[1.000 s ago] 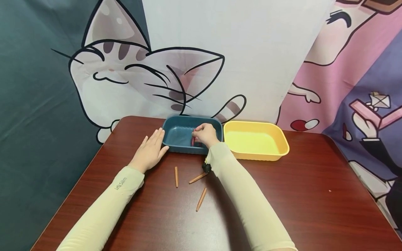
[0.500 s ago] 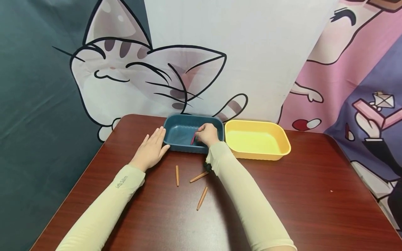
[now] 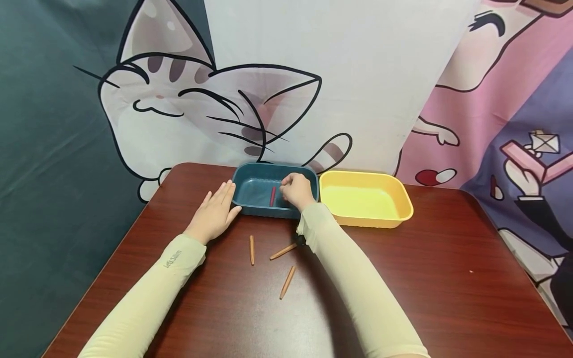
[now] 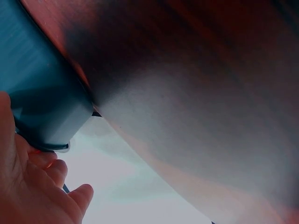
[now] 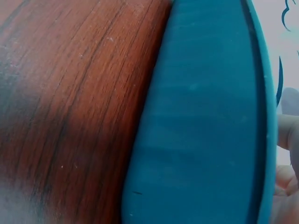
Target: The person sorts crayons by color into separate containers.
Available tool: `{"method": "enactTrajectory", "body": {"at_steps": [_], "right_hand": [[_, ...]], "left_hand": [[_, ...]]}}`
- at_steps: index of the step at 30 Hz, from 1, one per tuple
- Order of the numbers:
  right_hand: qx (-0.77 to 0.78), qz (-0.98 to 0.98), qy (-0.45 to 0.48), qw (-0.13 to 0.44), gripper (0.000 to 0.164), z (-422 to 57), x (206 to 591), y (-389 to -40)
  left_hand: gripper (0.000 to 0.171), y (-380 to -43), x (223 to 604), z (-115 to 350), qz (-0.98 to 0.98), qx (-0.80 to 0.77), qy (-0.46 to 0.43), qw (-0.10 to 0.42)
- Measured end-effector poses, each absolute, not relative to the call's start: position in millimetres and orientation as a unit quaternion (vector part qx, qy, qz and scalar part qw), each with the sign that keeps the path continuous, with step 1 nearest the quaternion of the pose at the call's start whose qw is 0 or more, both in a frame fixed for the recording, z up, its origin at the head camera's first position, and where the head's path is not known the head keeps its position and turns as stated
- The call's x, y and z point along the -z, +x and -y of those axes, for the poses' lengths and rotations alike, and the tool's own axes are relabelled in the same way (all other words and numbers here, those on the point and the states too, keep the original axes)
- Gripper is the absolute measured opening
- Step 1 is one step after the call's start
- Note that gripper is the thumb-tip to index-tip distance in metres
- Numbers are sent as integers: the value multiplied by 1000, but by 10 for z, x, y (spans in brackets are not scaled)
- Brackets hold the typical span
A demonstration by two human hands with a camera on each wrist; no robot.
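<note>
My left hand (image 3: 210,215) lies flat with straight fingers against the left end of the dark blue plastic bin (image 3: 264,212). In the left wrist view its fingers (image 4: 56,170) touch the bin's rim. A slim red stick (image 3: 272,197) lies on the floor of the bin. Just right of that stick, my right hand (image 3: 299,191) hangs over the bin with loosely bent fingers, apart from it. Nothing shows between the fingertips. In the right wrist view the bin's wall hides most of this hand, and only some fingers (image 5: 286,133) appear beyond the rim.
Several short tan wooden sticks lie on the brown table in front of the bin: one upright to view (image 3: 252,250), one slanted (image 3: 283,251) partly behind the right wrist, one nearer (image 3: 288,283). A yellow bin (image 3: 367,220) stands right of the blue one. A printed curtain (image 3: 380,74) hangs behind.
My right hand held the red stick inside the blue bin, then let it go and drew slightly right. The stick now lies alone on the bin's floor. My left hand has stayed put.
</note>
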State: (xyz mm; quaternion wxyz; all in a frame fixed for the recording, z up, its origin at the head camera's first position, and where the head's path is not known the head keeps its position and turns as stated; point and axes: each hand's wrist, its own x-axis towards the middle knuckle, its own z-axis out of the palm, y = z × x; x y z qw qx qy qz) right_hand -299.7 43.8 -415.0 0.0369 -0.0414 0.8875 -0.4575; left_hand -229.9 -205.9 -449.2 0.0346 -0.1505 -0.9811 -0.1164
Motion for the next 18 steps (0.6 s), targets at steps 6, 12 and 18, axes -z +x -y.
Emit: {"method": "enactTrajectory", "body": {"at_steps": [6,12,18], "right_hand": [[462,-884,-69,30,5,-480,4118,-2884],[450,-888,-92,1,11,-566,4094,-2780],[469,-877,-101,-26,13,-689,4026,-2637]], "left_hand": [[74,-2299,4498,2059,981,114,-151,34],[74,-2290,4476,2056,982,113,-150,29],[74,-2291,4474,2053,982,114,-150,29]]}}
